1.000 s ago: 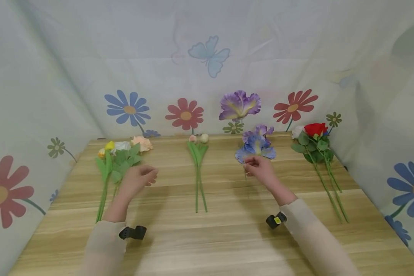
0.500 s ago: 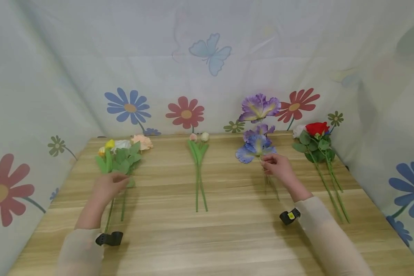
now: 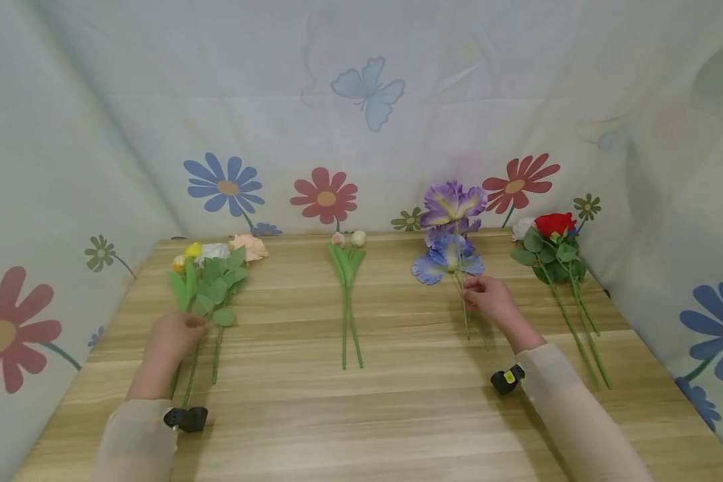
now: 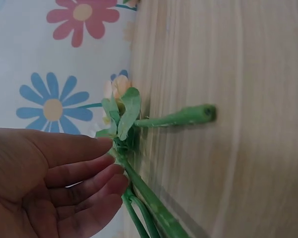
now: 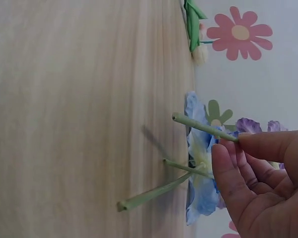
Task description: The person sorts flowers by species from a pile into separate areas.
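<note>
My right hand (image 3: 495, 302) pinches the green stem (image 5: 201, 126) of a purple iris (image 3: 448, 203) between thumb and fingertips. The bloom is raised behind a blue iris (image 3: 436, 261) and another purple one, both on the table, with their stems below the hand. On the left, my left hand (image 3: 171, 341) hovers over stems of a bunch: a peach rose (image 3: 249, 248), a white flower (image 3: 213, 252) and yellow tulips (image 3: 193, 251). In the left wrist view its fingers are relaxed, with fingertips right beside a thick green stem (image 4: 151, 201) and nothing between them and the thumb.
Two tulips (image 3: 346, 274), one pink and one white, lie crossed mid-table. At the right side lie a red rose (image 3: 554, 225) and a white flower (image 3: 522, 229) with leafy stems. A flower-printed curtain (image 3: 373, 154) surrounds the wooden table (image 3: 313, 422).
My left hand has moved left and down over the bunch's stems. My right hand has shifted right with the purple iris, whose bloom has now sunk lower, toward the other irises.
</note>
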`<state>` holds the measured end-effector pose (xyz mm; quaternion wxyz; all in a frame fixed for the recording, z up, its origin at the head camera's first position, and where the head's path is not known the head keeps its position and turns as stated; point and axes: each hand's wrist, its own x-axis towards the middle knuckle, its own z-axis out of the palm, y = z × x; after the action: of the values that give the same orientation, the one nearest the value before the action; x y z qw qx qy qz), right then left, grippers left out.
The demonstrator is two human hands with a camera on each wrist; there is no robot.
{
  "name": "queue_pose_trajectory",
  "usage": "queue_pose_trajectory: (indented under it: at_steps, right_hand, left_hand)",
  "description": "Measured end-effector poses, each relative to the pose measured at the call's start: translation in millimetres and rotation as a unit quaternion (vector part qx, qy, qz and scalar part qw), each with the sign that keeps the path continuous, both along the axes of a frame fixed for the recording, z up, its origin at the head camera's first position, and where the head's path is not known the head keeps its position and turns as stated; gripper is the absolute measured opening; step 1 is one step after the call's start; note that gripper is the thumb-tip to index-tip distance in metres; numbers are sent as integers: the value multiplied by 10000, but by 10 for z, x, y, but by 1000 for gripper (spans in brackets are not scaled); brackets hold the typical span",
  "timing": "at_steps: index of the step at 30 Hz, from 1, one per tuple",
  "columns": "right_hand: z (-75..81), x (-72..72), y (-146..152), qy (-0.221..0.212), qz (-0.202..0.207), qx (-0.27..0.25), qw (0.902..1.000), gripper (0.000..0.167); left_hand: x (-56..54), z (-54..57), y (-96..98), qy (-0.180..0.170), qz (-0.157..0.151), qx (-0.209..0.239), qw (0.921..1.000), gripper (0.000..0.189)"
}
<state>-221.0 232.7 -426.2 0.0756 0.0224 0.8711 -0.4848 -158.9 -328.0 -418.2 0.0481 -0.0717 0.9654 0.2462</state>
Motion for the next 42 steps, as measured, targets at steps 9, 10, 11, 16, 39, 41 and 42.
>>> queue_pose_trajectory:
  at_steps: [9,10,11,16,39,41,42]
  right_hand:
    - [-56,-21,49,-275,24,-301,9992,34]
    - [-57,-20,51,-289,29,-296,9991,34]
    - [-57,-21,54,-297,52,-274,9992,34]
    - [-66,-27,62,-291,112,-147,9994,35]
    - [-84,-72,76,-434,88,136,9989,37]
    - [-79,-71,83,-413,75,130,9990,38]
    - [-71,-70,86,-388,66,156,9991,38]
  left_hand:
    - [-2,-59,-78,-184,131,-47,9997,40]
    - [-4,-63,-83,-194,129,-58,9997,39]
    - [-8,-70,-89,-194,124,-73,9997,38]
    - [-20,-86,-108,-242,123,-98,9996,28]
    - [42,125,-92,-563,176,330,9977,31]
    - [47,148,-95,-549,169,321,9978,32]
    - [49,157,-95,-537,175,311,9979,32]
